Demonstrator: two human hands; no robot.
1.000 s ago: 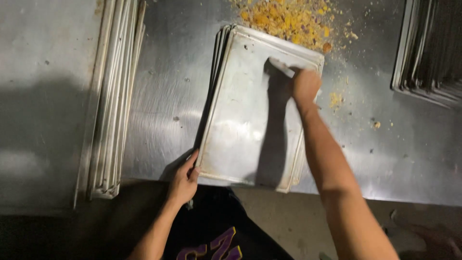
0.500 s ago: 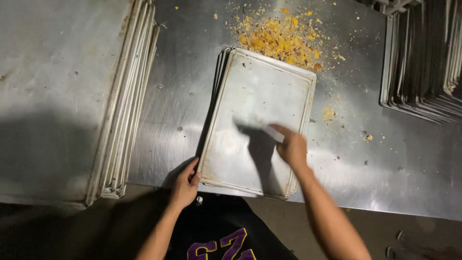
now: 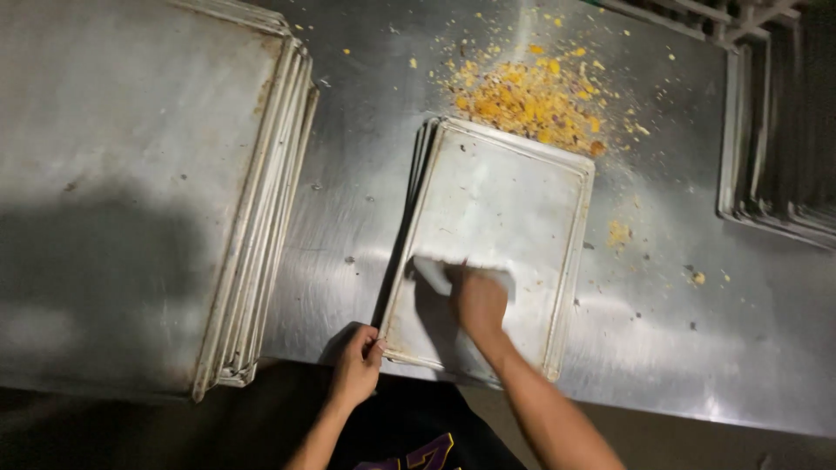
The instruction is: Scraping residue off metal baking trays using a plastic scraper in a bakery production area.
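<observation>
Steel counter (image 3: 366, 209) fills the view, with yellow crumbs (image 3: 531, 100) piled at twelve o'clock. A stack of baking trays (image 3: 540, 204) lies at the centre, its long axis running from six toward twelve, tilted slightly to one o'clock. The left hand (image 3: 357, 370) clenches the stack's near corner at seven o'clock. The right hand (image 3: 479, 300) presses a pale scraper or cloth (image 3: 431, 268), too blurred to tell which, flat on the top tray's near half, so the crumbs lie straight ahead of it. Half a second ago this hand was further right; a second ago it was at the far edge. More trays (image 3: 252, 235) sit at nine o'clock and others (image 3: 771, 139) at two.
</observation>
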